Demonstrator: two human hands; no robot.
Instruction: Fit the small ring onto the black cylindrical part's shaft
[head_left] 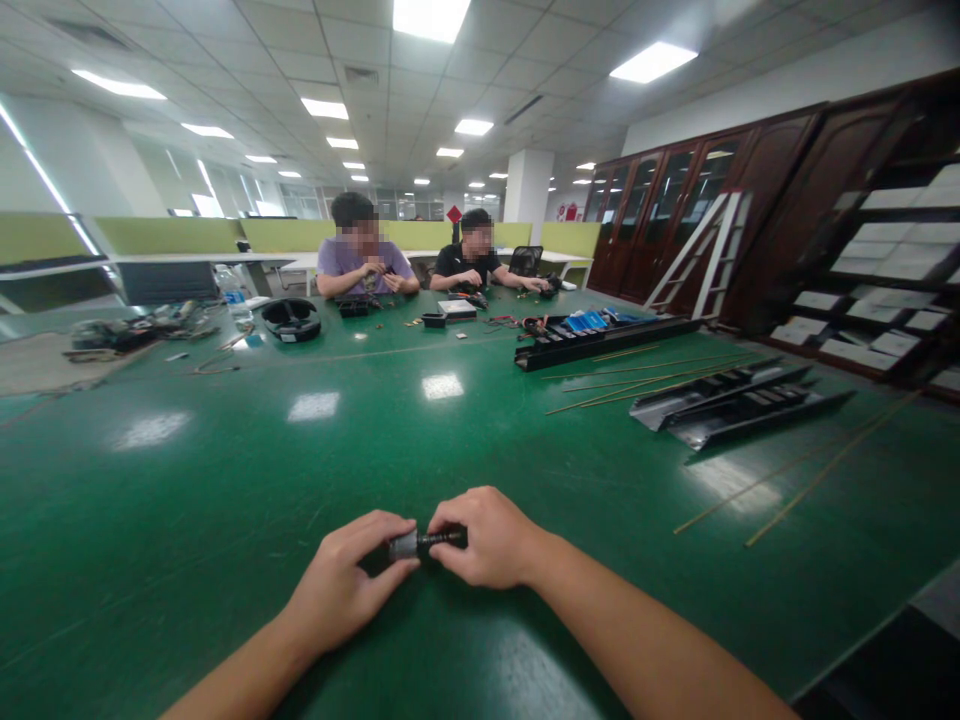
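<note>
Low in the middle of the head view, both hands meet around a small cylindrical part with a slim dark shaft (433, 539). My left hand (349, 575) is closed on its wider grey end (403, 545), thumb below and fingers above. From the other side, my right hand (487, 540) pinches the black end (458, 538), partly hidden by the fingers. Between the fingertips the shaft shows rings or a thread, too small to tell which. The part lies level, at or just above the green tabletop (262, 520); I cannot tell if it touches.
Black metal channels (720, 405) and thin brass-coloured rods (817, 475) lie at right. A longer black channel (540, 352) holds blue pieces behind them. A black round case (291, 320) and a bottle (235, 300) stand far left. Two people (367, 270) work across the table.
</note>
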